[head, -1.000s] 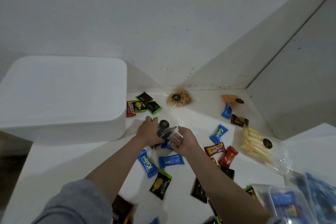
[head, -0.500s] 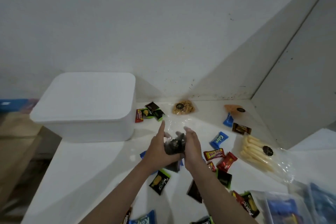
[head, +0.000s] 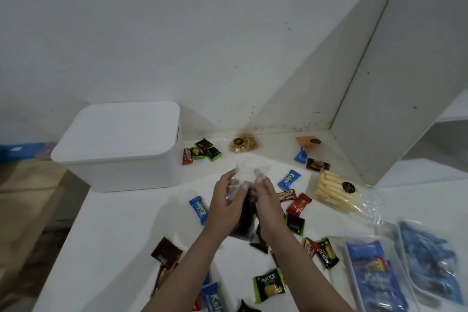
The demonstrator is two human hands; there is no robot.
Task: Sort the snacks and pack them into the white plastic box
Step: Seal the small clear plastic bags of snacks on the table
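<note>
My left hand (head: pixel 225 204) and my right hand (head: pixel 267 199) together hold a clear plastic bag with dark contents (head: pixel 247 210) above the middle of the white table (head: pixel 121 225). The bag's clear top sticks up between my fingertips. The white plastic box (head: pixel 119 147) stands at the table's back left with its lid on. Small wrapped snacks lie scattered all around: a blue Kalpa bar (head: pixel 200 210) left of my hands, another blue Kalpa bar (head: pixel 288 180) to the right, a red candy (head: pixel 298 206) and a green-and-black Nextar pack (head: pixel 269 285) near my forearms.
A bag of pale sticks (head: pixel 336 191) lies at right, a bag of nuts (head: pixel 243 143) and an orange bag (head: pixel 309 142) by the back wall. Two clear trays (head: pixel 374 276) with blue packs sit at the front right. A white panel (head: pixel 395 83) rises at the right.
Both hands lifted the clear bag off the table and drew it toward me. The view tilted up, so the box and snacks now sit lower and farther back.
</note>
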